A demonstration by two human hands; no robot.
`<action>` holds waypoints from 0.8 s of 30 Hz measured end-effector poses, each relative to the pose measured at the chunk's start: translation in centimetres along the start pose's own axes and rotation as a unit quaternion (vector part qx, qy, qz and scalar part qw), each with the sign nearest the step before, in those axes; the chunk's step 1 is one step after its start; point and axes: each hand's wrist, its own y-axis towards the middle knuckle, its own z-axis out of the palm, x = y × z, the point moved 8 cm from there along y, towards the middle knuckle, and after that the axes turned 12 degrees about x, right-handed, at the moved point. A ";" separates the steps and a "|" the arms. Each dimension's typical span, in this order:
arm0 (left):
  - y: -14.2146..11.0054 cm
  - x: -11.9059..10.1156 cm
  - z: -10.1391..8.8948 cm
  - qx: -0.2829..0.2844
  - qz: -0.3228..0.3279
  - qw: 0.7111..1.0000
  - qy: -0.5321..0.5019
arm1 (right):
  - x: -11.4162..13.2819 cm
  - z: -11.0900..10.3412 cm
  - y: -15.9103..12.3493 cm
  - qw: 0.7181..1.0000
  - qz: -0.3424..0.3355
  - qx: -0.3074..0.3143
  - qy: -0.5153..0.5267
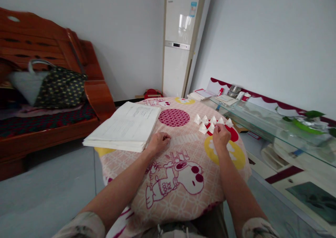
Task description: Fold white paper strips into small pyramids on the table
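Note:
My right hand (222,136) reaches to the right side of the round table, its fingers pinched together among small white paper-like pyramids (203,128). The fingertips meet right beside one front pyramid (211,127); whether they grip it or another hidden piece is unclear. Several pyramids stand in two rows, points up. My left hand (159,142) rests on the cloth with curled fingers, between the paper stack (123,124) and a row of pale, flat strips (185,138). Its fingertips lie close to the left end of the strips; anything inside them is hidden.
A patterned cloth (173,206) with a cartoon dog covers the table. On the right runs a glass-topped cabinet (265,117) with cups and a plant (311,115). At left stands a wooden bench (98,96) with bags; a tall white air conditioner (175,66) fills the corner.

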 end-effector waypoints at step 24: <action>-4.6 1.8 -8.4 -0.199 -0.186 0.951 0.148 | 9.4 10.7 -8.5 0.930 -0.193 0.310 -0.039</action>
